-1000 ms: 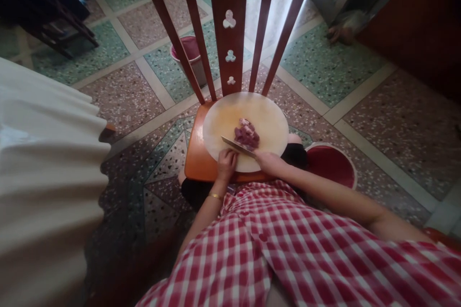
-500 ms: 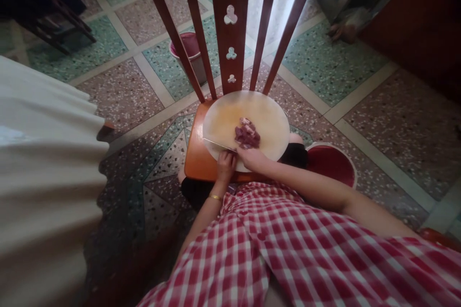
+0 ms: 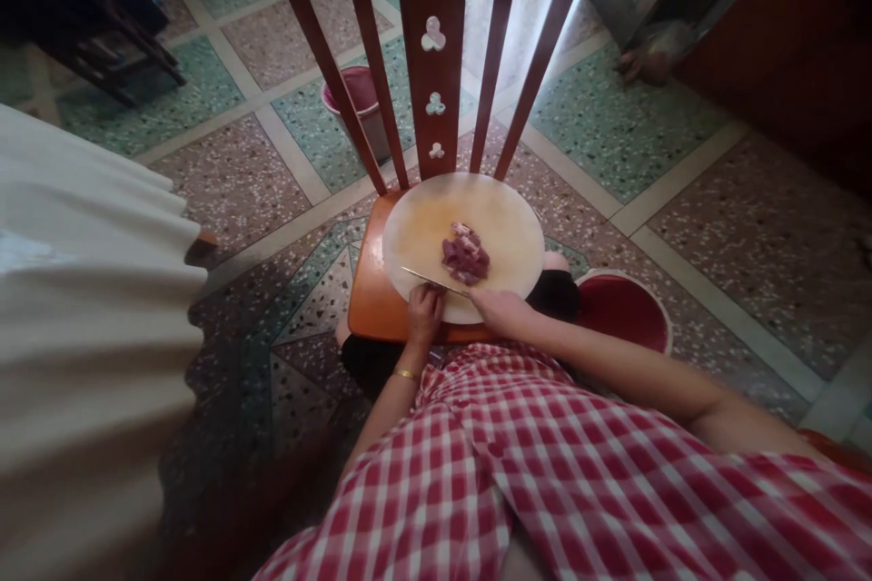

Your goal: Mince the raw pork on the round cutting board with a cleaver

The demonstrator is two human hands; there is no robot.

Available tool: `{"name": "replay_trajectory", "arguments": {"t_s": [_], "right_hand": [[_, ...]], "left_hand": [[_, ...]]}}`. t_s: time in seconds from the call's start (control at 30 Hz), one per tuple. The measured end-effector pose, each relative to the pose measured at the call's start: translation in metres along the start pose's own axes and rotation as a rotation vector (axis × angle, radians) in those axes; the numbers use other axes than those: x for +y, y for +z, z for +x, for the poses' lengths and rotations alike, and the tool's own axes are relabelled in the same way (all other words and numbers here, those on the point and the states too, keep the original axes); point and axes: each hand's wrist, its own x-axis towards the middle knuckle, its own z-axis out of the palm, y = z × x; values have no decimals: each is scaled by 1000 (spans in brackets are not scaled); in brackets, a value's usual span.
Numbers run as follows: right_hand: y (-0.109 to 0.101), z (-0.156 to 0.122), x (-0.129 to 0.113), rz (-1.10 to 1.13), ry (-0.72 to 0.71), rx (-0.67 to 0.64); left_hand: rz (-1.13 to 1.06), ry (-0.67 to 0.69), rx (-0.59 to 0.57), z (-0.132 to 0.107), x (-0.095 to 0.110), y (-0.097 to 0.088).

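A round pale cutting board (image 3: pixel 422 227) lies on the orange seat of a wooden chair (image 3: pixel 371 304). A small heap of cut red meat (image 3: pixel 465 255) sits near the board's middle. My right hand (image 3: pixel 500 310) is closed round the handle of a knife (image 3: pixel 432 280), whose blade lies flat across the board's near edge, pointing left. My left hand (image 3: pixel 425 313) rests with curled fingers on the board's near rim, just under the blade. A gold bangle is on my left wrist.
The chair's slatted back (image 3: pixel 436 45) rises behind the board. A pink bucket (image 3: pixel 361 104) stands on the tiled floor beyond it. A red basin (image 3: pixel 623 309) sits on the floor at the right. White cloth (image 3: pixel 82 318) fills the left side.
The knife slid left along the board's near edge, then came back partway right. My right hand moved with it. The meat heap and my left hand have stayed put.
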Motion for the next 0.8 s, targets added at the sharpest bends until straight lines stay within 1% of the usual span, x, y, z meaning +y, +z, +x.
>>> {"name": "replay_trajectory", "arguments": {"t_s": [0.1,0.2,0.27,0.33,0.43,0.53,0.6,0.7,0.8], "right_hand": [[0,10,-8,-12,-5,-8],[-1,29,-20,-11,-51,15],[-1,41,-27,-14,-77,34],[-1,46,-29,-15,-90,47],[3,34,-18,4,-79,27],[6,14,0,3,14,-30],[6,4,6,-4,42,-32],[4,-2,3,-12,9,-2],[5,2,-5,-30,5,5]], "left_hand": [[22,-7,-6,-3,-4,5],[51,2,-6,-5,-8,8],[66,15,-5,-5,-9,8],[70,20,-8,-5,-8,7],[48,14,-18,-2,-3,4],[-8,0,-12,1,1,1],[-40,-10,-2,2,3,-1],[-51,-20,17,0,2,-4],[-15,-16,18,-3,-1,-2]]}}
